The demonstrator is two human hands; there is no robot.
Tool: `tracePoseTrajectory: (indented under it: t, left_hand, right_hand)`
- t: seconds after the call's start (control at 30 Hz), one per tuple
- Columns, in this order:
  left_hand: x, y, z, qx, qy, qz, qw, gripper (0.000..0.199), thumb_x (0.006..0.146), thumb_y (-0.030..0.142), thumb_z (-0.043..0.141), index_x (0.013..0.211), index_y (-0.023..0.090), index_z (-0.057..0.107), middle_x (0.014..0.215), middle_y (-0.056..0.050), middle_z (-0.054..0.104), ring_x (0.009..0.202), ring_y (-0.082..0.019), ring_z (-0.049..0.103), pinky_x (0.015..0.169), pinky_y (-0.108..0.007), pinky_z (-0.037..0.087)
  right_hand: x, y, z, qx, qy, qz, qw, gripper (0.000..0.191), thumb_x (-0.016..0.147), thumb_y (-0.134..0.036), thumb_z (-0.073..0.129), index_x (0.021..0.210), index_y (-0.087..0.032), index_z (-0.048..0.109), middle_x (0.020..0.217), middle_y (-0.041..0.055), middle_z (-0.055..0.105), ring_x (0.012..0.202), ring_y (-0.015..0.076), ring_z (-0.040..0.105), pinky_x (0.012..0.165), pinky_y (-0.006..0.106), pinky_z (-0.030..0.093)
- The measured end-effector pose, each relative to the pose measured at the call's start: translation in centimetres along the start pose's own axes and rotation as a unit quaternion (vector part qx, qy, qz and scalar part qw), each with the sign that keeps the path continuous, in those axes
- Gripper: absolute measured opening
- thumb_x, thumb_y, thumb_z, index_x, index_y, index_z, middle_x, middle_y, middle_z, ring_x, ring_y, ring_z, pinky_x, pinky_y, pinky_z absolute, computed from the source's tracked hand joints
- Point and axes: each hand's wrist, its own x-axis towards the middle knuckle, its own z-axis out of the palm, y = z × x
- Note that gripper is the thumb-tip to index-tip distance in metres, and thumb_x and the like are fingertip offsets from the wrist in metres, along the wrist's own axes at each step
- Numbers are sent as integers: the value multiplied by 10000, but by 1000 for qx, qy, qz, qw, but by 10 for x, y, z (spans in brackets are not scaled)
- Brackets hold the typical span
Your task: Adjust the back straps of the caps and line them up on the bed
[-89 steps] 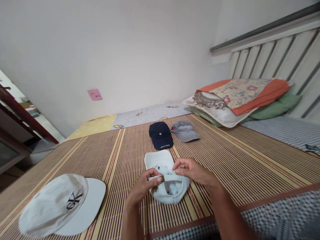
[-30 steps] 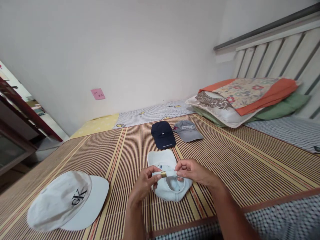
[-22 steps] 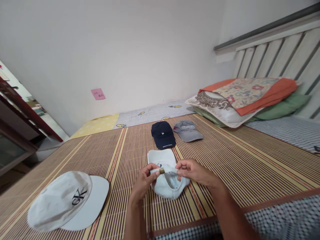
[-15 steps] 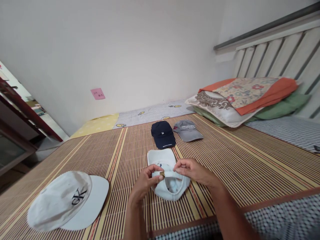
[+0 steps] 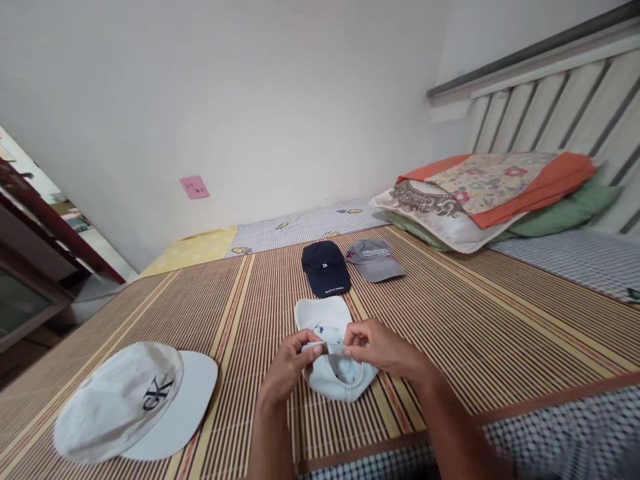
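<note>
A pale blue-white cap (image 5: 333,383) lies on the striped bamboo mat (image 5: 260,293), its brim pointing away from me and its back opening toward me. My left hand (image 5: 295,360) pinches the left part of its back strap, beside a small metal buckle that my fingers partly cover. Closed on the same strap, a little to the right, is my right hand (image 5: 373,343). Beyond the brim sit a navy cap (image 5: 325,267) and, touching it on the right, a grey cap (image 5: 375,260). At the lower left rests a larger white cap (image 5: 125,400) with black letters.
Stacked pillows (image 5: 450,213) with an orange floral cloth lie at the back right, beside a pale slatted headboard (image 5: 550,113). A pink note (image 5: 195,187) is stuck on the wall behind the bed. A dark red door frame stands at the far left.
My right hand has shifted slightly left along the strap, its fingers now more curled. The strap looks tilted and the buckle is more covered. The other caps have not moved.
</note>
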Motion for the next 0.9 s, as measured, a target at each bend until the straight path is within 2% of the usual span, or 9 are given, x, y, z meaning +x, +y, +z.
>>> tracePoseTrajectory:
  t: [0.13,0.27,0.33,0.47,0.67,0.77,0.9]
  left_hand:
    - [0,1,-2,4,11,4,1000,424,802,576,785,805,167,674,657,31,557,565,-101,440,555,-236,347]
    - [0,3,-3,-3,-2,-26,1000,455,704,509,884,948,177,693,754,25,612,603,-104,465,572,-235,361]
    - [0,4,-2,-12,0,-21,1000,461,677,460,913,964,190,675,791,26,620,634,-105,483,586,-230,375]
    - [0,4,-3,-35,6,-2,999,443,689,436,915,919,201,618,779,35,612,634,-102,494,570,-217,378]
    - [2,-1,-4,-5,14,-24,1000,448,725,507,872,953,155,712,720,9,630,578,-106,509,547,-233,399]
    - [2,-2,-4,10,27,-18,999,434,735,530,854,902,152,719,660,17,606,549,-108,497,539,-238,403]
    - [0,1,-3,4,30,-3,1000,387,756,502,847,895,168,710,677,20,605,580,-108,494,553,-231,400]
  right_hand:
    - [-2,-4,-4,7,10,-3,1000,81,767,-249,714,732,-196,665,637,-10,647,606,146,560,568,259,386]
    - [-6,-4,-12,18,13,-3,1000,110,775,-289,714,754,-187,677,668,-3,647,627,150,569,586,265,395]
    - [-7,-3,-14,23,12,-1,1000,114,781,-293,713,766,-185,679,679,1,653,634,153,576,591,267,402]
    - [-5,3,-13,32,10,2,999,106,782,-288,716,778,-189,677,670,-5,647,632,155,583,593,268,414]
    - [-5,3,-12,35,2,9,999,111,767,-289,735,776,-196,676,660,-16,644,611,151,593,594,267,422]
    - [-5,1,-12,30,-2,11,999,110,773,-287,737,768,-195,677,649,-18,643,599,144,584,576,259,405]
    - [-4,1,-11,22,-1,12,1000,94,771,-269,732,759,-195,676,637,-22,636,585,139,569,557,254,385]
